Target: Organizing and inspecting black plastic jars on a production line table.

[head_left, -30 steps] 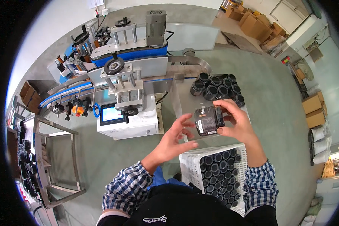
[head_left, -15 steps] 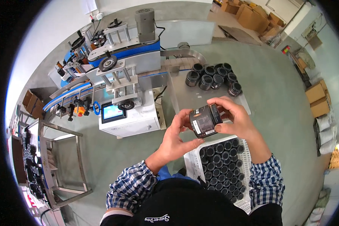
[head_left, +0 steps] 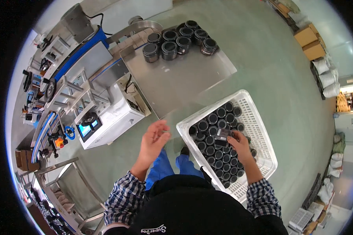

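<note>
My right hand (head_left: 241,147) grips a dark labelled jar (head_left: 222,136) with a black lid, which is tilted so its printed side shows. It is over the white plastic basket (head_left: 259,135), at the top of many black-lidded jars (head_left: 219,159) packed upright inside; whether it touches them I cannot tell. To the left of the basket, my left hand (head_left: 153,139) hangs in the air with fingers apart and slightly curled, holding nothing.
Several similar jars (head_left: 169,51) stand at the far end of a metal tray table (head_left: 172,84), where a conveyor (head_left: 133,39) meets it. A machine with a white cabinet (head_left: 117,121) and small screen (head_left: 89,128) stands left. A metal frame stand (head_left: 86,184) is lower left.
Both hands held the jar before; my left hand has let go and moved away left. My right hand has lowered the jar over the basket. The view has swung right.
</note>
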Motion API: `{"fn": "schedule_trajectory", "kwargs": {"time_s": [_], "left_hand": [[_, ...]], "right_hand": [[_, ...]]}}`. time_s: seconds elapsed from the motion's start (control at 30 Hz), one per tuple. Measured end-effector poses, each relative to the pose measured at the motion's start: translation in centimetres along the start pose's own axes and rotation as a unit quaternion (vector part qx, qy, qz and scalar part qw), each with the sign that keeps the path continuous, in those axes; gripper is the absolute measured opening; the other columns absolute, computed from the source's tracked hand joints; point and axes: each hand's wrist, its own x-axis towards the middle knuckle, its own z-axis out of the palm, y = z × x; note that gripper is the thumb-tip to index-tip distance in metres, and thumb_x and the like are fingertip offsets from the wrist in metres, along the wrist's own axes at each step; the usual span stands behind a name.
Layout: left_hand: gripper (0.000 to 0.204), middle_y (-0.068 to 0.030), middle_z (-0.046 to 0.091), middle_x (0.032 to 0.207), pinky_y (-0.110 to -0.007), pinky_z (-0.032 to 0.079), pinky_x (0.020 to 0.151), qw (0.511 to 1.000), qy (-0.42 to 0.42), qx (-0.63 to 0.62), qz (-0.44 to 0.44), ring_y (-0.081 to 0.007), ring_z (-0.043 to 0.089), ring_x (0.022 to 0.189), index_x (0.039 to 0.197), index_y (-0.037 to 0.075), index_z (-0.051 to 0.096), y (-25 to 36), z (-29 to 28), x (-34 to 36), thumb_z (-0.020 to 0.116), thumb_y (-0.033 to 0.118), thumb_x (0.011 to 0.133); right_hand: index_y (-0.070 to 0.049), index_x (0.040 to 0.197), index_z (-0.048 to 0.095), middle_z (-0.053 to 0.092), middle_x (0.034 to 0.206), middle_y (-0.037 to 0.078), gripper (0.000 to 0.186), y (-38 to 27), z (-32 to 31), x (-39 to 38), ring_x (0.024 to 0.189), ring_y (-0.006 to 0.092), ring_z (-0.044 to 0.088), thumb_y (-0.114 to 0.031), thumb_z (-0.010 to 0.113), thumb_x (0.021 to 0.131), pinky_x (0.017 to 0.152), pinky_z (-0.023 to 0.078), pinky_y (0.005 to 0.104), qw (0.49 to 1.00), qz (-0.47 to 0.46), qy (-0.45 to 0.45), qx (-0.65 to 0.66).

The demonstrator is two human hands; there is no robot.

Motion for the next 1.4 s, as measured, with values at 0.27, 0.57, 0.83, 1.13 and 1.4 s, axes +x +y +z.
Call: {"fn": "schedule_trajectory", "kwargs": {"time_s": [0.27,0.57,0.83,1.13,1.4], "left_hand": [[0.025,-0.0072,0.06,0.098,-0.029,0.049,0.078,0.99,0.077,0.085,-0.085,-0.0143,0.058,0.088,0.114,-0.001,0.054,-4.2,-3.8,-2.4,0.056,0.011,0.092],[0.026,-0.0077,0.061,0.097,-0.031,0.049,0.077,0.97,0.12,0.115,-0.178,-0.0158,0.058,0.088,0.112,0.0,0.055,-4.9,-5.1,-6.6,0.055,0.017,0.093],[0.024,-0.0064,0.06,0.099,-0.031,0.05,0.077,0.978,0.118,0.055,-0.16,-0.0155,0.058,0.09,0.11,-0.001,0.055,-6.6,-5.4,-5.9,0.056,0.015,0.092],[0.026,-0.0081,0.061,0.093,-0.03,0.052,0.073,0.984,0.107,0.041,-0.139,-0.0154,0.061,0.086,0.11,-0.003,0.055,-7.2,-5.5,-4.0,0.056,0.014,0.092],[0.026,-0.0107,0.06,0.095,-0.031,0.052,0.074,0.977,0.154,0.017,-0.146,-0.0181,0.06,0.085,0.11,-0.007,0.054,-6.7,-7.0,-4.8,0.054,0.012,0.091]], "right_hand": [[0.004,0.099,0.06,0.062,0.089,0.009,0.056,17.8,5.9,6.3,0.075,0.016,0.057,-0.037,0.078,0.067,0.061,0.044,0.03,0.96,0.194,0.195,-0.049],[0.009,0.12,0.049,0.052,0.123,0.023,0.08,20.0,12.0,13.0,0.104,0.0348,0.058,-0.042,0.079,0.067,0.079,0.053,0.0433,0.911,0.31,0.247,-0.11],[-0.008,0.102,0.056,0.054,0.1,0.009,0.044,17.2,10.8,11.7,0.083,0.0279,0.062,-0.039,0.072,0.076,0.049,0.036,0.0303,0.919,0.36,0.094,0.131],[0.003,0.104,0.059,0.065,0.09,0.006,0.034,0.6,5.0,8.9,0.082,0.0161,0.063,-0.024,0.066,0.085,0.069,0.051,0.0264,0.993,-0.043,-0.112,0.02],[-0.003,0.121,0.05,0.049,0.128,0.015,0.052,-17.2,5.6,27.0,0.115,0.0317,0.049,-0.028,0.069,0.079,0.092,0.044,0.0407,0.812,-0.379,0.148,-0.418]]}}
